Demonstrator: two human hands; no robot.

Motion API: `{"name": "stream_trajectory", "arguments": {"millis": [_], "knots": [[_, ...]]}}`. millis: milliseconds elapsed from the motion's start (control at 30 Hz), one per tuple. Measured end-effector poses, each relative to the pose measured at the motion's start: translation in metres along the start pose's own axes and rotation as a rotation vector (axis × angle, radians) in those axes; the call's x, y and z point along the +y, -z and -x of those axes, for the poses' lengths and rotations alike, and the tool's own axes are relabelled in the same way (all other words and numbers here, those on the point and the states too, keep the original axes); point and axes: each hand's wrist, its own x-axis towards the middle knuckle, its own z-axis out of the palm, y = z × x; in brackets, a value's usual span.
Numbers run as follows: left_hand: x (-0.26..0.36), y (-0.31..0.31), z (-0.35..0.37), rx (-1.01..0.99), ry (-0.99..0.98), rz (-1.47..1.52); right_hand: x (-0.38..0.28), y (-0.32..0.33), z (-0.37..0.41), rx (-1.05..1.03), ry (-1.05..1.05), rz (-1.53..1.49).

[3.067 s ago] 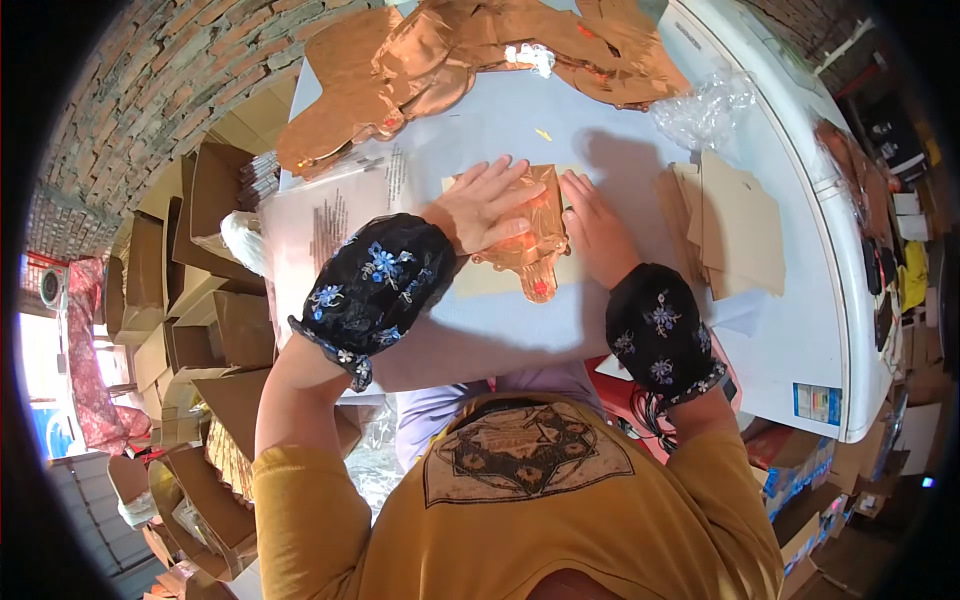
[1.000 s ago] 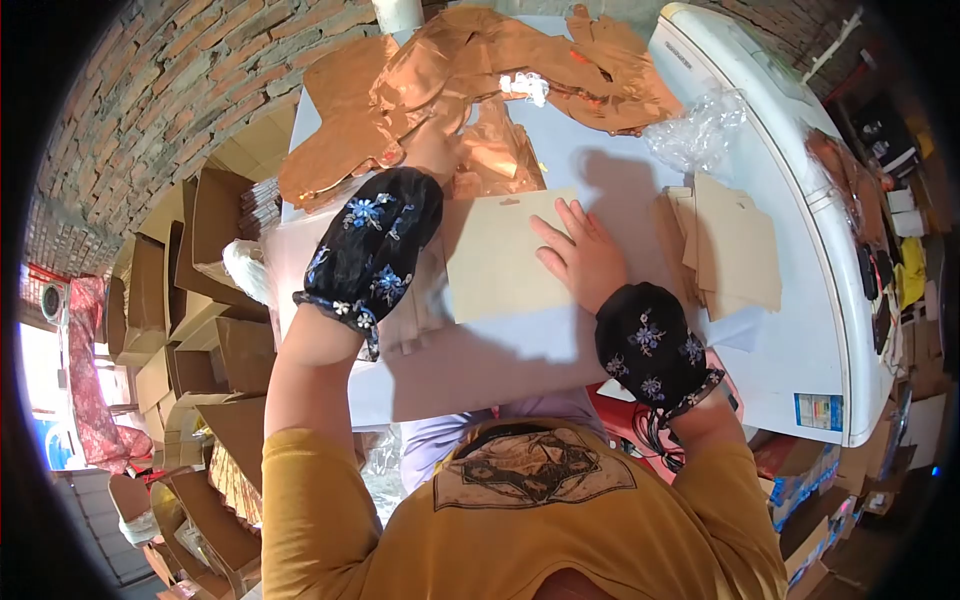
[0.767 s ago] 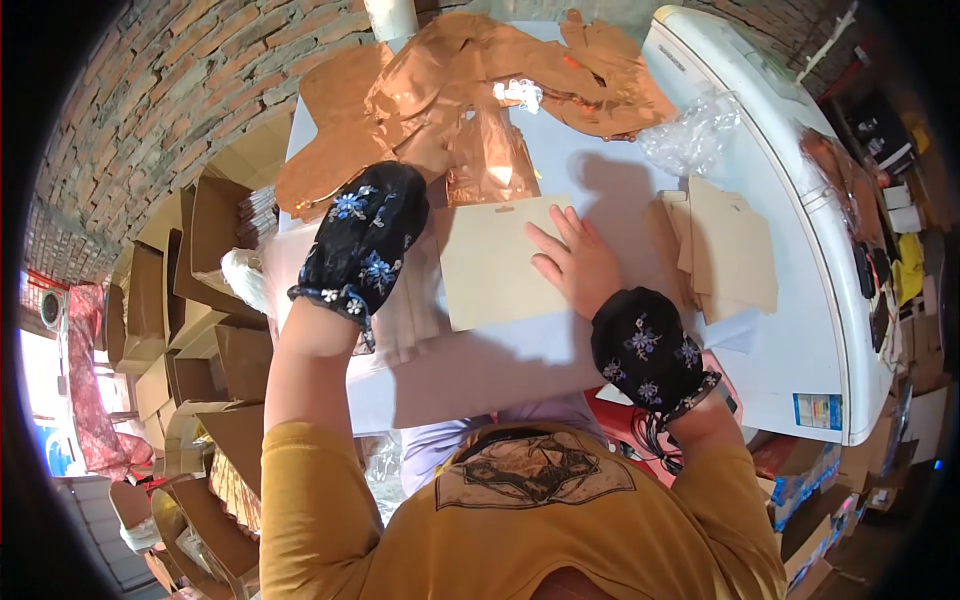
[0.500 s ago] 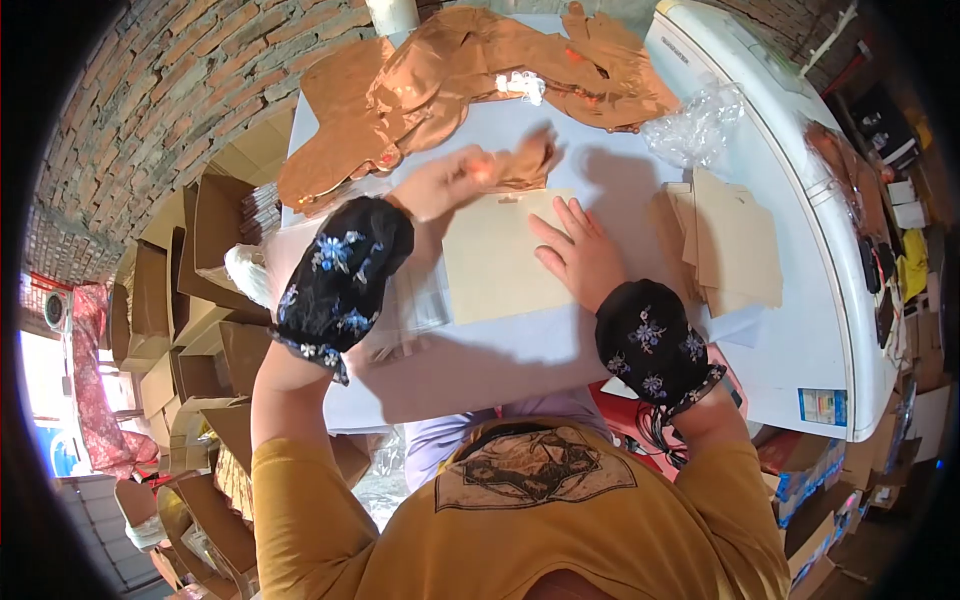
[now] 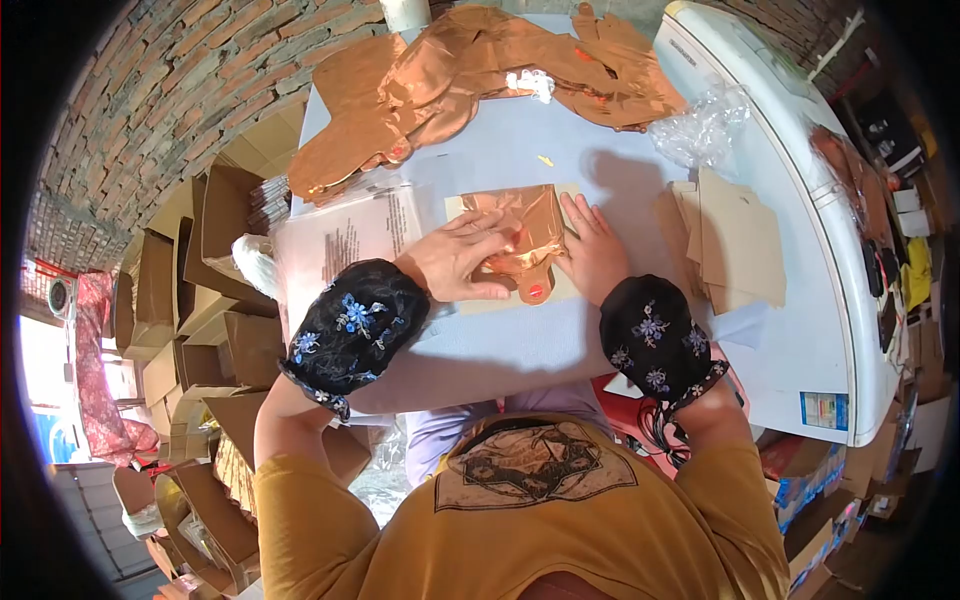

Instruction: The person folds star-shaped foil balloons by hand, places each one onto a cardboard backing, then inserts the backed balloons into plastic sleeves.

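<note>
A copper-coloured foil balloon [image 5: 535, 215], folded into a flat packet, lies on a beige card [image 5: 572, 290]. Its rounded tab with a red mark points towards me. My left hand [image 5: 462, 258] rests across the left part of the foil, fingers extended and pressing on it. At the right edge of the foil, my right hand [image 5: 597, 252] lies flat over the card with its fingers stretched out. Clear printed plastic bags [image 5: 345, 235] lie just left of the card, partly under my left forearm.
More copper foil balloons [image 5: 430, 80] are heaped along the table's far side, with a white string bundle [image 5: 530, 85] on them. Crumpled clear plastic [image 5: 705, 125] and a stack of beige cards [image 5: 735, 240] are on the right, beside a white appliance [image 5: 800, 250]. Cardboard boxes [image 5: 225, 235] stand left.
The foil balloon has come down from above the card onto it, brought by my left hand. That hand has moved right and nearer; my right hand has shifted slightly to the card's right edge.
</note>
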Motion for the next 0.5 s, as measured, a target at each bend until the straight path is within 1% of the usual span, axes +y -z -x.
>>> {"name": "stream_trajectory", "arguments": {"millis": [33, 133, 233, 267, 300, 367, 400, 500], "knots": [[0.002, 0.001, -0.001, 0.007, 0.009, 0.012, 0.0, 0.001, -0.001, 0.003, -0.001, -0.016], [-0.001, -0.008, -0.015, 0.202, 0.306, 0.472, -0.001, 0.001, -0.002, 0.012, -0.006, -0.047], [-0.01, -0.029, -0.031, 0.271, 0.322, 0.456, 0.0, 0.0, 0.0, 0.012, -0.003, -0.051], [-0.013, -0.033, -0.036, 0.257, 0.241, 0.046, 0.001, 0.0, 0.0, 0.011, 0.003, -0.048], [-0.011, -0.042, -0.037, 0.314, 0.264, -0.071, 0.001, -0.001, 0.0, 0.015, 0.002, -0.049], [0.016, -0.042, -0.045, 0.421, 0.308, -0.308, 0.001, -0.001, 0.0, 0.024, 0.0, -0.053], [0.017, -0.048, -0.046, 0.414, 0.326, -0.414, 0.001, -0.002, 0.0, 0.027, 0.001, -0.053], [0.019, -0.068, -0.042, 0.417, 0.409, -0.458, 0.003, -0.004, 0.0, 0.046, 0.009, -0.057]]}}
